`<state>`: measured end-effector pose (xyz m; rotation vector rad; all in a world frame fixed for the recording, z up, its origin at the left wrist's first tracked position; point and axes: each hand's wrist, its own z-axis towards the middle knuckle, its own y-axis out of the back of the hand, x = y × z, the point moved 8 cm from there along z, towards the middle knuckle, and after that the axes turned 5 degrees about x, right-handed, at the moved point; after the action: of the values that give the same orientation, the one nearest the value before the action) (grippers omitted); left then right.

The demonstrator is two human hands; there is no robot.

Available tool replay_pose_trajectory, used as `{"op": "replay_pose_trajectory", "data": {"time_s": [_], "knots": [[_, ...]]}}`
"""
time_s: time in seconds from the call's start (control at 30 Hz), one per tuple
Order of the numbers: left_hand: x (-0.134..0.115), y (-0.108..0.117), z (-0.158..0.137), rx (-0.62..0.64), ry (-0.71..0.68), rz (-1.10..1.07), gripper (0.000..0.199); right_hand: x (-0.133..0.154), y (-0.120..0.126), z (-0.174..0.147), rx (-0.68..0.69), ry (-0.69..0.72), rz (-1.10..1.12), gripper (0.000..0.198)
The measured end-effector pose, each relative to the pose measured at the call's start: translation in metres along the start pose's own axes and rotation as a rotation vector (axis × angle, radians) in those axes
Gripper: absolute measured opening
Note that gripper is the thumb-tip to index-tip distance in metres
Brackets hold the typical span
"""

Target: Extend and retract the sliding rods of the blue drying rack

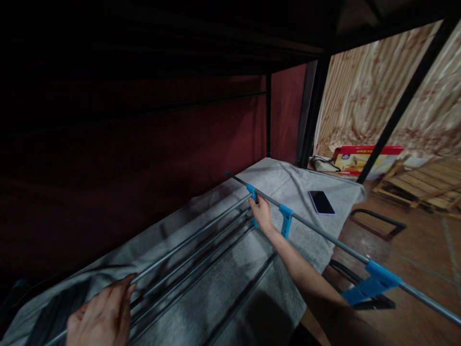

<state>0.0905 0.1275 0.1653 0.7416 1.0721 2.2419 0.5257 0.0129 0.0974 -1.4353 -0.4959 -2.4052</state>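
Observation:
A metal rack of grey tubes with blue plastic connectors lies on a grey cloth spread over a lower bunk. My right hand reaches out and grips a blue connector at the far end, where a long tube crosses. Near the bottom edge, my left hand rests on the near ends of the tubes, fingers curled over one. Another blue connector sits on the long tube at the right.
A dark phone lies on the cloth near its right edge. Black bunk posts and a dark red wall close in the left and top. On the floor are a red box, wooden slats and a black frame.

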Motion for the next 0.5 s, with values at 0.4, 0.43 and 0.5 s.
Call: {"op": "replay_pose_trajectory", "data": {"time_s": [0.4,0.43,0.5], "knots": [[0.0032,0.0026,0.0006,-0.009,0.027,-0.054,0.038,-0.0012,-0.0018,0.0054,0.022,-0.008,-0.022,0.027],[0.0031,0.0025,0.0007,-0.01,0.025,-0.053,0.038,-0.0013,-0.002,0.0058,0.027,-0.008,-0.027,0.027],[0.0029,0.002,0.0007,-0.012,0.017,-0.058,0.036,-0.0014,-0.0023,0.0062,0.033,-0.003,-0.029,0.028]]}}
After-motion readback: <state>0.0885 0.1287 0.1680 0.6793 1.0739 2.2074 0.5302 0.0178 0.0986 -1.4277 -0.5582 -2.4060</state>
